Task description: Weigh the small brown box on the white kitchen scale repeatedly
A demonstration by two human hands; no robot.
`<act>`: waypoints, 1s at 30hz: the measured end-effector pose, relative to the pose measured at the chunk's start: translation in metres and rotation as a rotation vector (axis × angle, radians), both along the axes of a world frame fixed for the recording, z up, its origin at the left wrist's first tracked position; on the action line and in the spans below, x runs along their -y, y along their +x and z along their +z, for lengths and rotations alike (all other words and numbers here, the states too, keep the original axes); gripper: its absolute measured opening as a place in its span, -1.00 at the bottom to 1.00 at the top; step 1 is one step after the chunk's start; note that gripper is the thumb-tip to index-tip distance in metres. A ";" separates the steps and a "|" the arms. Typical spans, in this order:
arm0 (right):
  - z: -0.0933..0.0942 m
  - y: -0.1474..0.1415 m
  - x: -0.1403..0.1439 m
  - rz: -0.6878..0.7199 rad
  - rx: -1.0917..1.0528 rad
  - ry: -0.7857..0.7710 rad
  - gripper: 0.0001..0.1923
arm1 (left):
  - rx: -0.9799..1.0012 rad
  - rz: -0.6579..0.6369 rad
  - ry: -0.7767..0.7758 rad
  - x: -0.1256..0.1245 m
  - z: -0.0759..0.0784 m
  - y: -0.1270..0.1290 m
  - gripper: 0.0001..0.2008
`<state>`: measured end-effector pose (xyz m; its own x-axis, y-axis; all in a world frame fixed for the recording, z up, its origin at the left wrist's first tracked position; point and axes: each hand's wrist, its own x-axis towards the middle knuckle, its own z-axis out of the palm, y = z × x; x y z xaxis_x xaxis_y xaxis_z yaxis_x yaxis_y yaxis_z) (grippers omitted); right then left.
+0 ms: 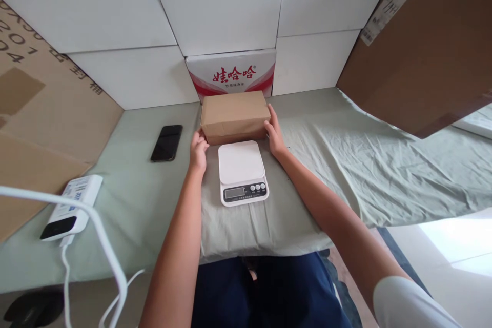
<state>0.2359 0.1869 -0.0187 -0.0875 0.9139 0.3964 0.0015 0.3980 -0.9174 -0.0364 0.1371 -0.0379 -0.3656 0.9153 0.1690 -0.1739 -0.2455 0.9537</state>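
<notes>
I am seeing a white power bank (73, 206) lying at the far left of the cloth-covered table (384, 164), then a black phone (166, 142). My left hand (199, 149) is pressing against the left end of the brown box (234, 115), which is sitting just behind the white scale (242, 171). My right hand (274, 133) is clasping its right end.

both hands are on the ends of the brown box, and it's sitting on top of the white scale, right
Not quite. The head view shows the left hand and right hand on the ends of the brown box, but it sits on the cloth behind the white scale, not on top of it. The scale's platform is bare.
</notes>
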 end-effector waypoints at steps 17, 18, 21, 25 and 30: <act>0.003 0.014 -0.004 0.107 -0.097 -0.206 -0.21 | -0.027 -0.038 -0.072 0.002 0.006 -0.003 -0.46; 0.003 0.012 -0.003 0.105 -0.081 -0.194 -0.22 | -0.042 -0.035 -0.066 0.002 0.005 -0.001 -0.47; 0.003 0.012 -0.002 0.101 -0.064 -0.178 -0.21 | -0.078 -0.038 -0.055 0.003 0.005 0.002 -0.48; 0.002 0.015 -0.005 0.093 -0.082 -0.170 -0.16 | -0.094 -0.043 -0.032 0.002 0.004 -0.003 -0.46; 0.000 0.018 -0.010 0.073 -0.087 -0.152 -0.09 | -0.031 0.013 -0.058 -0.003 -0.001 -0.020 -0.40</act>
